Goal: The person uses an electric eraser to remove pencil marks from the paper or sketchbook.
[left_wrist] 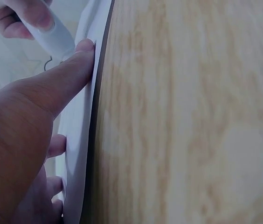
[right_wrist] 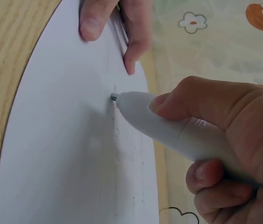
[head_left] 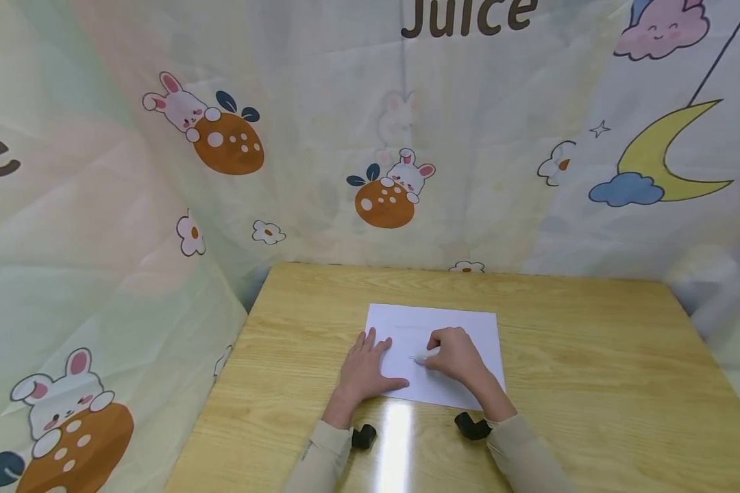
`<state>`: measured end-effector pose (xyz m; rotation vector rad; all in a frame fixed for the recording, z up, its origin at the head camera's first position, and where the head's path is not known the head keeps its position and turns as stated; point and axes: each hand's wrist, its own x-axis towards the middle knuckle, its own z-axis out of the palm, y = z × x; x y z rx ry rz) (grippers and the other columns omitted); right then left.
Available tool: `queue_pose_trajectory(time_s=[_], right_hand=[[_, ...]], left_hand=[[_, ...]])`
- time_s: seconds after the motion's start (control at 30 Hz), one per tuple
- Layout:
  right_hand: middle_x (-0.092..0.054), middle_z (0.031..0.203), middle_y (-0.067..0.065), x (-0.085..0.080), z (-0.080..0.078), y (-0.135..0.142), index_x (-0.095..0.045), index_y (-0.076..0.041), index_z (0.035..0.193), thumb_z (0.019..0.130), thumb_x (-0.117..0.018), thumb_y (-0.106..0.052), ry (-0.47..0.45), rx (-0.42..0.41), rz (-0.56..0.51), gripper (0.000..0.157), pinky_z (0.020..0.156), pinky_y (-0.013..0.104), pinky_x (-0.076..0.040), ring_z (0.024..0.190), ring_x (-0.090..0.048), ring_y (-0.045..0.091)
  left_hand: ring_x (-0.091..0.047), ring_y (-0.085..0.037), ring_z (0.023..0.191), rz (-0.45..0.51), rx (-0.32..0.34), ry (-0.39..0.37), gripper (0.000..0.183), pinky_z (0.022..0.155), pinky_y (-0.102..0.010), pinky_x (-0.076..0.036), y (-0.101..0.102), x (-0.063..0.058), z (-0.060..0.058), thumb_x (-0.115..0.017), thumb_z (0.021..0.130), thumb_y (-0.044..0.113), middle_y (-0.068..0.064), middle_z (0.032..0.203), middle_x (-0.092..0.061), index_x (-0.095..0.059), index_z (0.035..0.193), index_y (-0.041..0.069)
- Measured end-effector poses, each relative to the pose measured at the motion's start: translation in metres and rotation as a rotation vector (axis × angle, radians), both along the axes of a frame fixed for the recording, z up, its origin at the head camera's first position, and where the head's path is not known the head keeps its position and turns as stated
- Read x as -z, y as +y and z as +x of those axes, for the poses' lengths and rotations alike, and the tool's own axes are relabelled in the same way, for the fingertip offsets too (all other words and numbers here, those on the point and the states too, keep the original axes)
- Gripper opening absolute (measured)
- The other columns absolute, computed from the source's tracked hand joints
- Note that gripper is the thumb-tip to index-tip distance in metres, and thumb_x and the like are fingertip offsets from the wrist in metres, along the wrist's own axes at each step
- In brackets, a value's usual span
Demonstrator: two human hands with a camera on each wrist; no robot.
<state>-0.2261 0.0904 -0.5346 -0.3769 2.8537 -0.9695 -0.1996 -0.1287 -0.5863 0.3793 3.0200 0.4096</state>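
Note:
A white sheet of paper (head_left: 462,390) lies on the wooden table, with faint grey marks and dark crumbs along them in the right wrist view. My right hand (head_left: 459,356) grips a thick white electric eraser (right_wrist: 169,123), thumb along its side and fingers curled under it. Its narrow tip meets the paper beside a short pencil mark (right_wrist: 115,88). On the left part of the sheet my left hand (head_left: 364,370) rests with fingers spread, its thumb (left_wrist: 71,74) near the paper's close edge. Nothing is held in that hand.
The wooden table (head_left: 592,356) extends around the sheet on all sides. A printed cloth (head_left: 308,123) with rabbits and flowers hangs behind it and on the left. Black wrist-worn pieces (head_left: 471,426) sit by both sleeves, and a bright reflection lies on the near tabletop.

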Motion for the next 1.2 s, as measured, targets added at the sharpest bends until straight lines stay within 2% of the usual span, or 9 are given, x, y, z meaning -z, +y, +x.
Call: queue_pose_trajectory(time_s=[0.2, 0.37, 0.53, 0.63, 0.87, 1.0, 1.2], right_hand=[[-0.065, 0.074, -0.003, -0.0007, -0.0002, -0.0012, -0.068, -0.012, 0.073, 0.068, -0.082, -0.012, 0.015, 0.003, -0.017, 0.015, 0.061, 0.031, -0.048, 0.066, -0.052, 0.014], [-0.064, 0.073, -0.003, 0.0011, 0.0032, -0.0016, -0.067, -0.012, 0.072, 0.068, -0.082, -0.012, -0.016, 0.0, -0.016, 0.016, 0.058, 0.03, -0.046, 0.065, -0.051, 0.014], [-0.065, 0.074, -0.003, 0.003, -0.0009, -0.0038, -0.067, -0.011, 0.073, 0.068, -0.082, -0.012, 0.022, -0.001, -0.029, 0.015, 0.059, 0.03, -0.048, 0.065, -0.052, 0.013], [-0.064, 0.073, -0.003, 0.004, 0.0005, -0.0023, -0.067, -0.012, 0.072, 0.068, -0.082, -0.012, 0.001, 0.001, -0.017, 0.015, 0.06, 0.03, -0.048, 0.065, -0.052, 0.013], [-0.065, 0.074, -0.003, 0.0034, 0.0003, -0.004, -0.067, -0.011, 0.073, 0.068, -0.081, -0.011, 0.047, -0.018, -0.02, 0.015, 0.06, 0.031, -0.049, 0.067, -0.053, 0.013], [-0.063, 0.07, -0.005, 0.0007, 0.0006, -0.0056, -0.067, -0.012, 0.071, 0.067, -0.082, -0.011, 0.008, -0.02, -0.007, 0.016, 0.058, 0.029, -0.047, 0.063, -0.051, 0.013], [-0.063, 0.07, -0.004, -0.0009, -0.0006, -0.0062, -0.067, -0.011, 0.073, 0.067, -0.082, -0.01, 0.042, -0.026, -0.016, 0.016, 0.057, 0.029, -0.046, 0.063, -0.051, 0.013]], left_hand=[[-0.014, -0.036, 0.145, 0.007, -0.004, -0.021, 0.102, 0.114, -0.047, -0.022, 0.0007, 0.0003, -0.001, -0.06, 0.068, 0.082, -0.019, 0.157, -0.022, -0.045, 0.147, 0.019], [-0.013, -0.037, 0.145, 0.02, -0.007, -0.037, 0.101, 0.114, -0.047, -0.021, 0.0001, 0.0007, 0.0012, -0.061, 0.068, 0.081, -0.019, 0.157, -0.021, -0.045, 0.147, 0.019], [-0.012, -0.036, 0.145, 0.028, -0.012, -0.028, 0.102, 0.114, -0.047, -0.021, -0.0012, 0.0037, 0.0009, -0.06, 0.068, 0.083, -0.018, 0.158, -0.02, -0.045, 0.147, 0.019], [-0.013, -0.036, 0.145, 0.032, -0.007, -0.026, 0.102, 0.114, -0.048, -0.022, -0.0006, 0.005, 0.001, -0.06, 0.068, 0.083, -0.018, 0.158, -0.021, -0.045, 0.147, 0.019], [-0.014, -0.036, 0.145, 0.024, -0.005, -0.007, 0.101, 0.114, -0.047, -0.022, 0.0002, 0.0027, 0.0012, -0.061, 0.069, 0.082, -0.019, 0.158, -0.021, -0.046, 0.146, 0.019], [-0.015, -0.037, 0.145, 0.031, -0.002, -0.015, 0.102, 0.113, -0.048, -0.023, 0.0003, 0.0019, 0.0019, -0.061, 0.068, 0.082, -0.019, 0.157, -0.022, -0.046, 0.146, 0.018], [-0.014, -0.036, 0.145, 0.026, -0.005, -0.013, 0.102, 0.114, -0.047, -0.022, 0.0008, 0.0, 0.0017, -0.06, 0.069, 0.082, -0.018, 0.158, -0.021, -0.046, 0.146, 0.018]])
